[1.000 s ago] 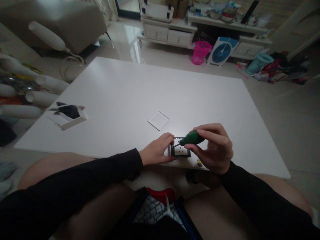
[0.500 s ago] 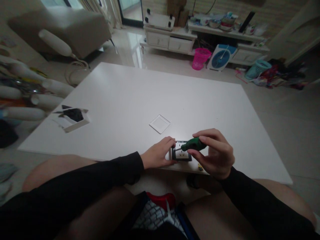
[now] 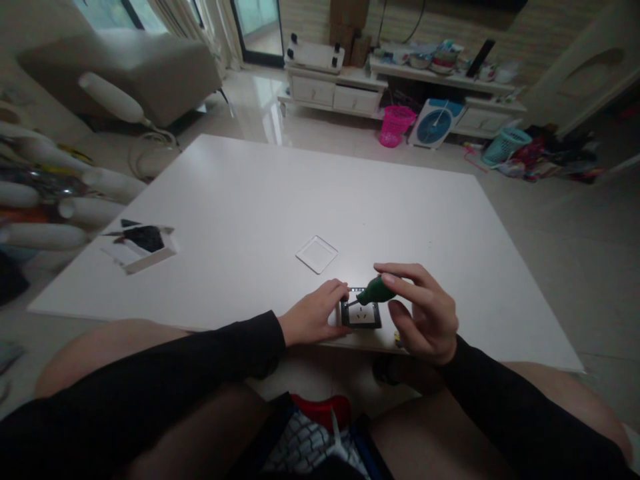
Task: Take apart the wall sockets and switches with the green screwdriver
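Note:
A small square wall socket (image 3: 361, 315) with a dark frame lies at the near edge of the white table (image 3: 280, 200). My left hand (image 3: 313, 317) grips its left side, fingers curled on it. My right hand (image 3: 423, 310) holds a green-handled screwdriver (image 3: 376, 291), whose tip points down-left onto the socket's upper left corner. A clear square cover plate (image 3: 317, 254) lies flat on the table just beyond the socket. A small yellow and dark item (image 3: 397, 341) peeks out at the table edge under my right hand.
An open white box (image 3: 140, 245) with dark contents sits at the table's left. Beyond the table are a pink basket (image 3: 396, 125), a blue fan (image 3: 431, 125), a teal basket (image 3: 502, 145), low white cabinets (image 3: 330, 97) and a grey sofa (image 3: 130, 67). White rods (image 3: 45, 233) lie left.
My right hand's fingers have shifted on the green handle, with the lower fingers loosened, and the screwdriver stands steeper. The left hand and socket stay put. The view has tilted slightly.

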Action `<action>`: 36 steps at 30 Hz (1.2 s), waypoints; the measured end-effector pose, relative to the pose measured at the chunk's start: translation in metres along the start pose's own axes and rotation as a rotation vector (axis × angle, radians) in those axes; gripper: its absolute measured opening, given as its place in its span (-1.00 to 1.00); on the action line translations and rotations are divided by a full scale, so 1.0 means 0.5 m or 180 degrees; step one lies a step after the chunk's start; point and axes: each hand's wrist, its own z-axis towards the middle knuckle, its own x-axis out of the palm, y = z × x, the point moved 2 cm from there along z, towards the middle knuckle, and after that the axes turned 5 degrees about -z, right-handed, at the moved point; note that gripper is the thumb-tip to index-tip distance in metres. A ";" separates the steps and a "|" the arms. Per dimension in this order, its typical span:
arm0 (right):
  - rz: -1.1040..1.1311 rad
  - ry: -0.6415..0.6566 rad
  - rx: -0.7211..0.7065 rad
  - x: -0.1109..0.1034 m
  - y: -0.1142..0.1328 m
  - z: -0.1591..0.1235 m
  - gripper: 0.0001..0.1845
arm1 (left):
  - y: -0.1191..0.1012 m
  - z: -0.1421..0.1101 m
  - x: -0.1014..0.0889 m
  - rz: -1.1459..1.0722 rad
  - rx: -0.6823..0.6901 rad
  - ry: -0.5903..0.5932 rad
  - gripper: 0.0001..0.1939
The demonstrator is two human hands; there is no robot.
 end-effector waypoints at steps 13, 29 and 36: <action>-0.0033 -0.0258 0.0318 0.004 -0.012 -0.008 -0.42 | -0.009 0.001 -0.001 0.0002 -0.0153 0.0017 -0.49; 0.0422 -0.0403 0.0747 0.010 -0.017 -0.011 -0.49 | -0.007 0.001 0.001 0.0033 -0.0152 0.0009 -0.52; 0.0486 -0.0505 0.0773 0.011 -0.020 -0.010 -0.55 | -0.009 0.000 0.000 0.0058 -0.0181 0.0033 -0.51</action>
